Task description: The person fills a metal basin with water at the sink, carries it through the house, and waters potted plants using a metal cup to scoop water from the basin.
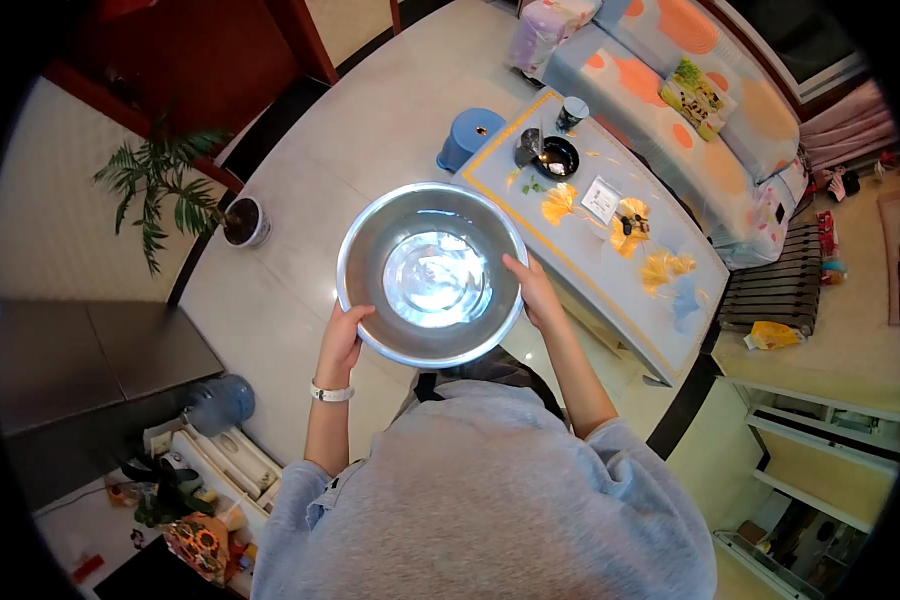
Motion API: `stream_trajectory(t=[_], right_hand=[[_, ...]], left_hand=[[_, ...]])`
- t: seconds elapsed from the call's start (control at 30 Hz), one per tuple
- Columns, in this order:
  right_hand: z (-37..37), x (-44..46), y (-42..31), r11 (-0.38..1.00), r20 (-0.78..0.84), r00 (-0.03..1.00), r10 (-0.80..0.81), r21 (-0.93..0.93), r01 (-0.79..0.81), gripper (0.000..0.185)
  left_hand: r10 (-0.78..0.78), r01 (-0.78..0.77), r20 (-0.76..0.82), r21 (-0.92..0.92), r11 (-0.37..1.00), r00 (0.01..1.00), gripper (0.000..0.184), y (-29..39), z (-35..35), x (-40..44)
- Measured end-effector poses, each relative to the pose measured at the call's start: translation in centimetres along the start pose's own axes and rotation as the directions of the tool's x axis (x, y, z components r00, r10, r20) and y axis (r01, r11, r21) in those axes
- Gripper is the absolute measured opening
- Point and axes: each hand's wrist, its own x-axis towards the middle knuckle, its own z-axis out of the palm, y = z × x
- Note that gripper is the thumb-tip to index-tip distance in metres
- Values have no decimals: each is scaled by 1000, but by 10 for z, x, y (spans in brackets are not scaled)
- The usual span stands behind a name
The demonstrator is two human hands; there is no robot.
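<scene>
- Table (592, 265) holds dark cup (571, 113), black bowl (556, 160), white card (601, 200)
- Floor (370, 125) bears blue stool (466, 137), potted plant (245, 222)
- Sofa (595, 78) carries green cushion (697, 98)

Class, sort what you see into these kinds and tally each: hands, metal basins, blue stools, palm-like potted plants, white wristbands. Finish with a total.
Hands (left hand, right hand): 2
Metal basin: 1
Blue stool: 1
Palm-like potted plant: 1
White wristband: 1
Total: 6
</scene>
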Motion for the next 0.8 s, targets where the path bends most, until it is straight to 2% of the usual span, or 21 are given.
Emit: stream_trajectory(t=[0.17, 0.33, 0.43, 0.57, 0.63, 0.77, 0.8], right_hand=[[39, 78, -27, 999, 37, 999, 27, -21, -26, 40], [66, 179, -39, 997, 99, 994, -45, -54, 50, 37], [89, 232, -67, 1000, 136, 991, 2, -25, 1, 36], [111, 302, -110, 997, 148, 989, -16, -70, 26, 37], [126, 336, -131, 997, 148, 989, -13, -68, 23, 37], [150, 414, -160, 1000, 125, 992, 4, -23, -1, 38], [161, 428, -174, 999, 114, 993, 22, 35, -26, 38]], left_hand=[[27, -29, -42, -62, 998, 999, 40, 48, -13, 63], [67, -80, -127, -96, 992, 990, 37, 73, -27, 136], [26, -51, -212, -111, 992, 977, 46, 103, -25, 180], [29, -49, -244, -77, 996, 969, 45, 153, -19, 243], [47, -79, -243, -125, 989, 969, 39, 178, -14, 275], [94, -131, -223, -155, 979, 970, 38, 226, -16, 348], [70, -102, -212, -141, 985, 975, 40, 240, -18, 368]])
